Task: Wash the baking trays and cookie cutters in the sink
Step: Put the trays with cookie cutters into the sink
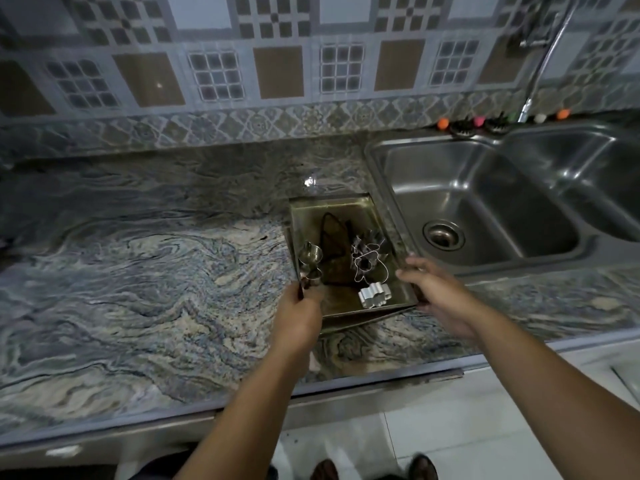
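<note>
At frame centre, we grip the stacked baking trays (pixel 332 207): left hand (pixel 300 315) and right hand (pixel 438 294) seemingly clamped on opposite edges.

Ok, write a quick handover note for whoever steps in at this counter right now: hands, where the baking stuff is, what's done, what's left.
Left hand grips the near-left edge of the stacked baking trays; right hand holds the near-right edge.
The trays sit on the marble counter, just left of the sink. The cookie cutters lie loose in the top tray.
Done: nothing is in the sink yet, and no water can be seen running.
Left: move the trays and cutters into the basin, then wash them all.
</note>
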